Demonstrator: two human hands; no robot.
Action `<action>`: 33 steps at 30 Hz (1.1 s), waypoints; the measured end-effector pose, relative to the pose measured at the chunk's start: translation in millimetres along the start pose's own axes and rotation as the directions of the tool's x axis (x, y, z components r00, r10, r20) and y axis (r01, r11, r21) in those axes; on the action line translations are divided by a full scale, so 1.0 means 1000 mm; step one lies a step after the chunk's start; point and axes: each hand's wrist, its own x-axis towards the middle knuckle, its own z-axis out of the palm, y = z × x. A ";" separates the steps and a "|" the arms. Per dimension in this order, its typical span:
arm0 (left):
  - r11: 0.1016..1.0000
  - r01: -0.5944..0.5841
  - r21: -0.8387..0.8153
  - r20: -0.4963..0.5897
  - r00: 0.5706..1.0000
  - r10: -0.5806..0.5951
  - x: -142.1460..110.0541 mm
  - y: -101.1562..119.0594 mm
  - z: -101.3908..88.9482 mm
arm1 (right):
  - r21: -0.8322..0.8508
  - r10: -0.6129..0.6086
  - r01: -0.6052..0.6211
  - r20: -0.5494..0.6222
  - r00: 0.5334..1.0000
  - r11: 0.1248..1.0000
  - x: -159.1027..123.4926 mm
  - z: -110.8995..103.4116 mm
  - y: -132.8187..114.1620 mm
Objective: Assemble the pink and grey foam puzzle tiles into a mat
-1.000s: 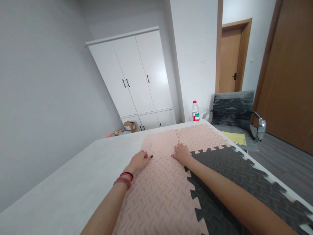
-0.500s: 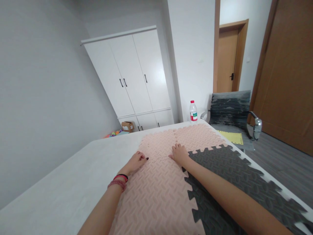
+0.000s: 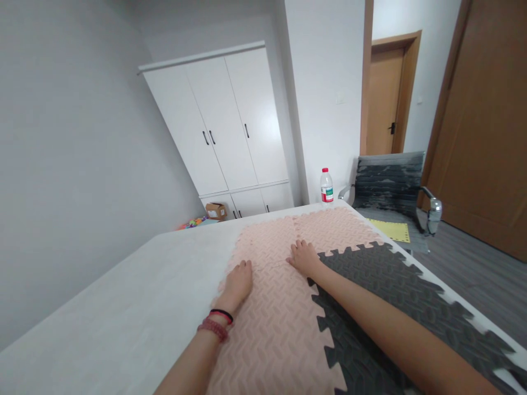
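Note:
My left hand (image 3: 239, 282) rests on the left border of the pink foam mat (image 3: 272, 329), knuckles up. Its fingers are curled and pressed together, with their tips mostly hidden; I see nothing held in them. Bands circle that wrist. Farther right, my right hand (image 3: 303, 257) lies palm down across a seam between pink pieces, fingers slightly apart and holding nothing. Beneath my right forearm spreads a dark grey foam mat (image 3: 370, 280) with toothed edges, side by side with the pink one. A small gap shows along part of their shared border.
The mats lie on a white table (image 3: 135, 291). A bottle with a red cap (image 3: 326, 187) stands at its far edge. Beyond the right edge is a chair (image 3: 389, 184) with a yellow sheet (image 3: 391, 230) on its seat. A white wardrobe (image 3: 242, 120) and a cardboard box (image 3: 216, 211) are behind.
My left hand has slid toward the right and nearer to me, turning so its back faces up and its fingers curl under. The right hand has stayed almost in place.

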 end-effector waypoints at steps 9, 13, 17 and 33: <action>1.000 0.000 -0.020 0.044 0.999 0.001 0.009 -0.013 -0.022 | 0.257 -0.138 0.135 -0.008 0.990 0.957 -0.006 -0.025 0.117; 0.996 0.065 -0.066 0.056 0.997 -0.061 0.029 -0.021 -0.032 | 0.230 0.094 -0.080 -0.052 0.994 0.970 -0.025 -0.032 0.213; 0.985 0.102 -0.140 0.049 0.994 -0.096 0.069 -0.014 -0.033 | 0.175 0.246 -0.237 -0.034 0.969 0.956 -0.044 -0.023 0.287; 0.891 -0.240 -0.386 -0.058 0.970 0.237 0.237 0.111 0.026 | 0.212 0.165 -0.150 -0.056 0.985 0.966 -0.049 0.022 0.328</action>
